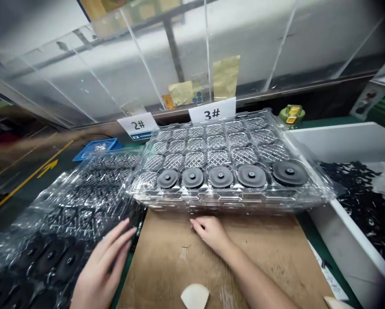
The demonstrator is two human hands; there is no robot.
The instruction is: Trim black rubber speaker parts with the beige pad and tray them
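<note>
My left hand [104, 259] is over the right edge of the left-hand tray area, fingers spread, holding nothing. My right hand [212, 234] hovers at the upper middle of the brown cardboard [166, 266], its fingers curled with thumb and index finger close together; whatever may be between them is too small to make out. Just beyond it stands a stack of clear plastic trays [227, 197]. Several black round parts [220, 176] fill most of its front row, while the front-left pocket holds none. Another clear tray [83, 219] at the left carries several black round parts [51, 253].
A white bin [347, 240] of small black parts [366, 206] stands at the right. Signs marked 2# [137, 125] and 3# [212, 112] stand behind the trays, near a blue tray [97, 148] and a green-yellow object [292, 115]. A pale piece [195, 296] lies on the cardboard.
</note>
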